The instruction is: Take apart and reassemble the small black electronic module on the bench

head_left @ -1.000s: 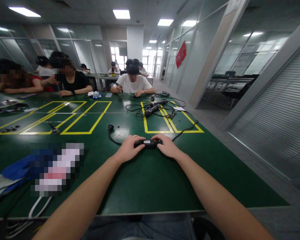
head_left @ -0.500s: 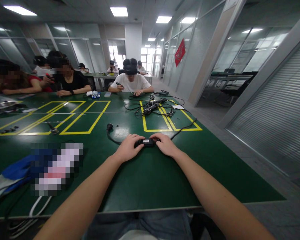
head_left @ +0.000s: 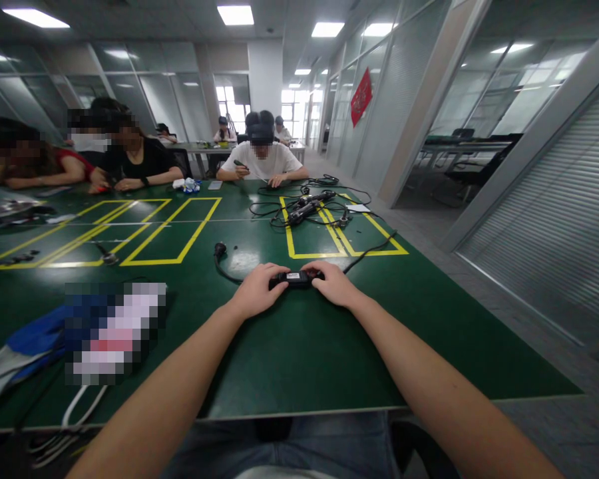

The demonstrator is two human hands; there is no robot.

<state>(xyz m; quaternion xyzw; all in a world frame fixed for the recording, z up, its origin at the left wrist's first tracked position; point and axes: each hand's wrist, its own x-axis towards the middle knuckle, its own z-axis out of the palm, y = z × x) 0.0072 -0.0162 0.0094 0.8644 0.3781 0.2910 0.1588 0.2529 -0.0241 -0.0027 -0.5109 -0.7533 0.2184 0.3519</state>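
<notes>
A small black box with a white label, on a power cord (head_left: 293,279), lies between my hands on the green table (head_left: 299,359). My left hand (head_left: 258,290) is closed on its left end, thumb in front and fingers behind. At the right end, my right hand (head_left: 332,284) pinches it the same way. From the left side a black cable runs out to a plug (head_left: 220,250). Another black cable (head_left: 367,253) leaves on the right toward the back. My fingers partly hide both ends of the box.
Tangled black cords with dark cylindrical parts (head_left: 309,209) lie farther back, over yellow tape outlines (head_left: 199,229). At left are a blue-and-white cloth item (head_left: 34,332) and a blurred pale object (head_left: 122,326). A person in white (head_left: 259,159) sits opposite, holding a screwdriver (head_left: 240,164).
My hands keep the same hold on the box, with the view shifted slightly. At left, a co-worker's hand holding something red has lowered to the table.
</notes>
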